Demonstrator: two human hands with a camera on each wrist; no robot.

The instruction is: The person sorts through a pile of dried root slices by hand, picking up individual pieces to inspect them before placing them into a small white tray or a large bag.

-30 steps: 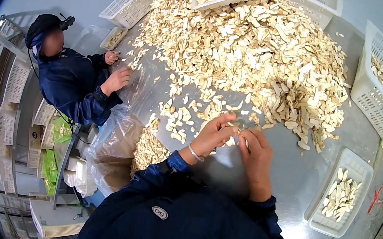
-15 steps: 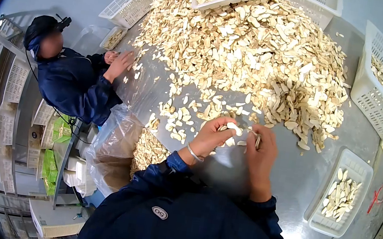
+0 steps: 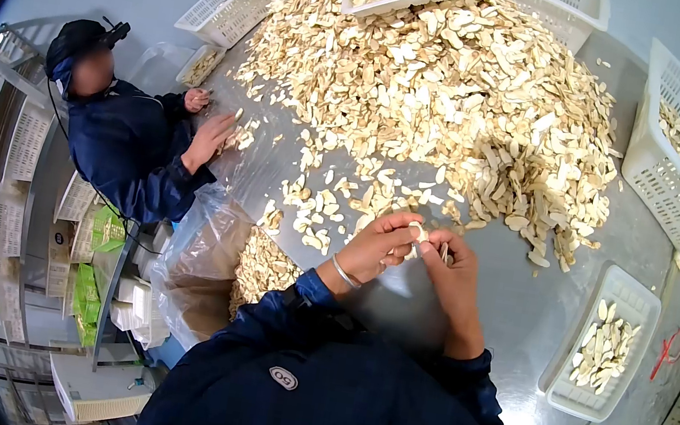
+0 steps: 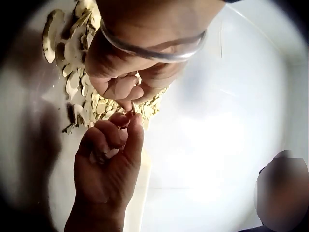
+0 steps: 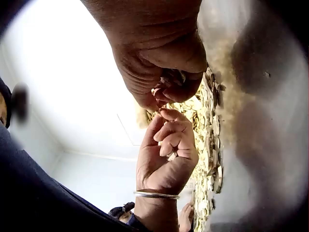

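In the head view my left hand (image 3: 368, 249), with a silver bangle on its wrist, pinches a pale dried slice (image 3: 418, 230) between thumb and finger. Opposite it, my right hand (image 3: 454, 282) brings its thumb and fingertip up to the same slice. Several more slices (image 3: 444, 252) sit tucked in the right hand's curled fingers. In the right wrist view the left fingers curl inward with a slice piece (image 5: 172, 156) in the palm. Loose slices (image 3: 318, 209) lie on the metal table (image 3: 519, 305) just beyond both hands.
A large heap of slices (image 3: 429, 85) covers the table's far side, with a filled tray (image 3: 406, 4) on it. At right stand a white slotted basket (image 3: 644, 148) and a small tray (image 3: 556, 381) of slices. Another person (image 3: 128, 132) works at the left, near a plastic-lined bag (image 3: 200, 266).
Half a second ago the hands were apart, each holding slices; now their fingertips have come together again at one slice. The other person's hand has shifted slightly down the table.
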